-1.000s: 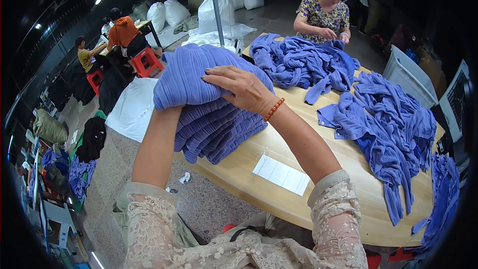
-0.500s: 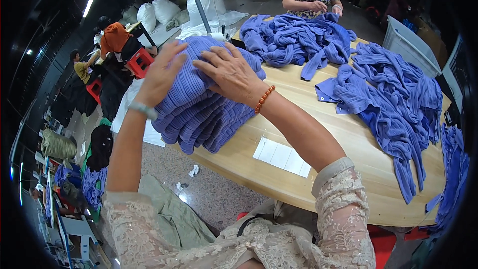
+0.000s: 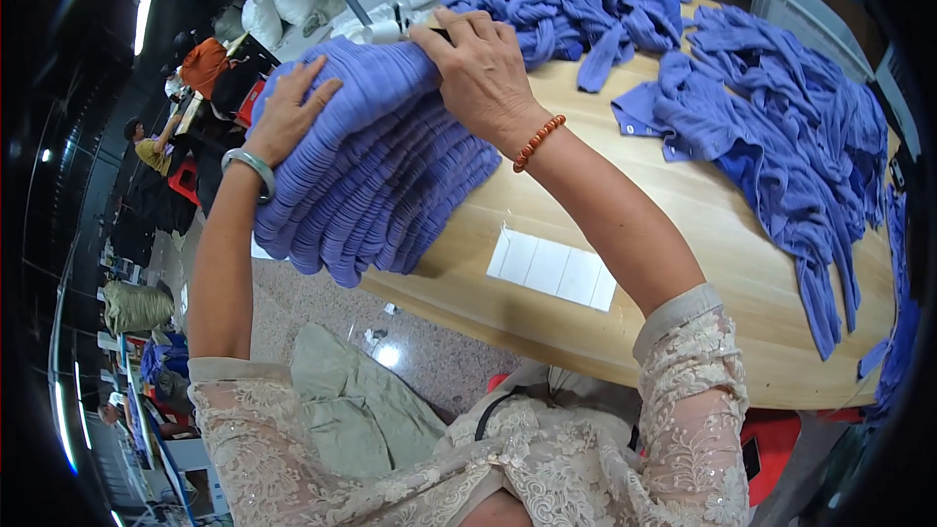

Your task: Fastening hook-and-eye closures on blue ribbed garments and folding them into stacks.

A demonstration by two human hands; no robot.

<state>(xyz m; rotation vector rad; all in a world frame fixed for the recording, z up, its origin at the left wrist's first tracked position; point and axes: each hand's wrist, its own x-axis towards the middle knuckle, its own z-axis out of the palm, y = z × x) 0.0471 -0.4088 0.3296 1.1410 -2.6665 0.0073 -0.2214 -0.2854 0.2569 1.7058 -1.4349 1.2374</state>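
A tall stack of folded blue-purple ribbed knit garments (image 3: 361, 171) leans at the left end of the wooden table (image 3: 468, 322), its layers overhanging the edge. My left hand (image 3: 291, 115) lies on the upper left of the stack, fingers stretched out, a pale bangle on the wrist. At the stack's upper right edge, my right hand (image 3: 485, 78) bends its fingers round the top garments. That hand's fingertips are partly hidden. A brown bead bracelet (image 3: 539, 143) sits on the right wrist. Beside the stack lies a white card with lines (image 3: 551, 268).
Loose purple garments (image 3: 586, 10) are heaped at the table's far side, where a co-worker's forearms show. More garments (image 3: 761, 137) lie along the right. A grey plastic bin (image 3: 805, 20) stands behind them. White sacks (image 3: 293, 0) and seated people are at far left.
My left hand has come down onto the stack's left side. The right hand has shifted to its upper right edge. The view has tilted downward.
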